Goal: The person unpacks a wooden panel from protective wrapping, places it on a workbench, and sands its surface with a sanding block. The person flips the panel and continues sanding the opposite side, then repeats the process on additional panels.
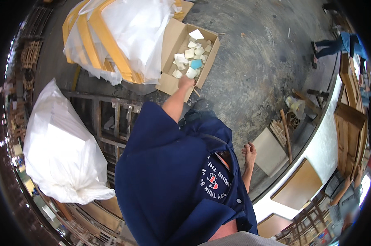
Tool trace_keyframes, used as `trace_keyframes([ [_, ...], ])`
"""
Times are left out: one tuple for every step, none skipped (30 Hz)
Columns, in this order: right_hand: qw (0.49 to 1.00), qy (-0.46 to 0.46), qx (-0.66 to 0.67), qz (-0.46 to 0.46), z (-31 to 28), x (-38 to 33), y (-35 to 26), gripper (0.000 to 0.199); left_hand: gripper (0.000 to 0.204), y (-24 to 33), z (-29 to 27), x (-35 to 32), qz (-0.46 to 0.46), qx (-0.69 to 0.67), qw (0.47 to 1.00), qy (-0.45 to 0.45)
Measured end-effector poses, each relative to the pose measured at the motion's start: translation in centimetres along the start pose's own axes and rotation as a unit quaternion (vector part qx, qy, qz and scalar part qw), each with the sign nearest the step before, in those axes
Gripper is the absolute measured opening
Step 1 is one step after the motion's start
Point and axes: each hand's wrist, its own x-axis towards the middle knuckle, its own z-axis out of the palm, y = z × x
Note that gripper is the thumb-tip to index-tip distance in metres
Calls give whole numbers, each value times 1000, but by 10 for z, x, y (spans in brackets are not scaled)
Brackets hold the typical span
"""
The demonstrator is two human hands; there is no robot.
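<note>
I stood looking down at myself in a loose dark blue shirt (pixel 169 180), bent over a grey concrete floor (pixel 259 53). My left hand (pixel 186 82) reached straight ahead to the near edge of an open cardboard box (pixel 172 41), which lay in front of me, its long axis running away and to the left. Inside were pale foam blocks (pixel 188 53) and one light blue block (pixel 196 64) just beyond my fingers. I could not tell whether that hand gripped anything. My right hand (pixel 249 152) hung loosely open and empty at my side, well apart from the box. Yellow frames wrapped in clear plastic (pixel 124 33) crowded the box's left flap, and a bulging white sack (pixel 60 151) stood beside a wooden rack (pixel 107 123).
</note>
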Motion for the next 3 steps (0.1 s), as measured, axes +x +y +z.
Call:
trace_keyframes([
  [999,12,16,25,2,0,8,47,56,-1,20,-13,26,29,999,18],
  [998,32,31,54,4,1,17,48,56,-1,43,-32,57,58,996,35],
  [996,28,21,80,5,-1,28,49,56,10,46,-29,72,70,995,30],
])
